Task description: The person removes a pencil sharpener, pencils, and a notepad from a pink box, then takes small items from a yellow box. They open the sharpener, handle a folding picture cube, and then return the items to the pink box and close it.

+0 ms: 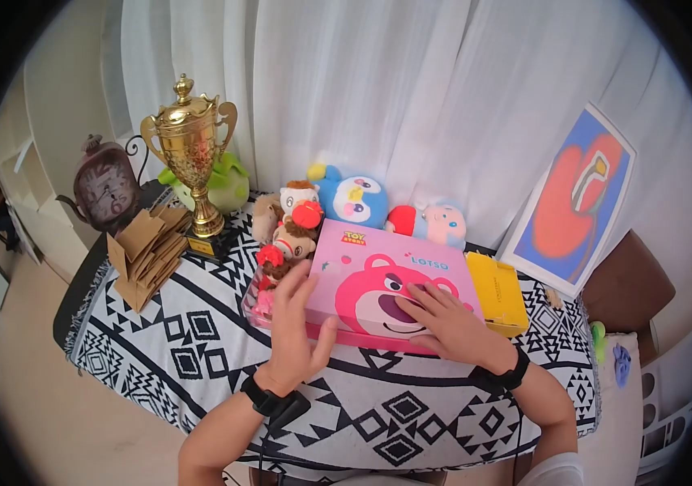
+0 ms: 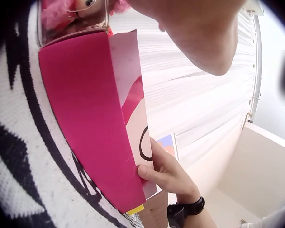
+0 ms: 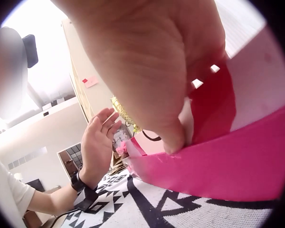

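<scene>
A pink box (image 1: 399, 279) with a cartoon bear face and "LOTSO" lettering lies on the patterned cloth; its deep pink side (image 2: 85, 114) fills much of the left wrist view. My right hand (image 1: 450, 324) rests on the lid with its fingers spread straight over the bear's face, its thumb at the front edge. My left hand (image 1: 292, 324) is held up at the box's left front corner, fingers extended and holding nothing. Small plush toys (image 1: 293, 239) in a clear container sit right against the box's left side.
A yellow box (image 1: 498, 293) adjoins the pink box's right side. Behind stand a blue plush penguin (image 1: 354, 198) and a pink plush toy (image 1: 441, 223). A gold trophy (image 1: 192, 146), folded cardboard (image 1: 147, 251) and a clock (image 1: 105, 185) are at left, a picture (image 1: 573, 198) at right.
</scene>
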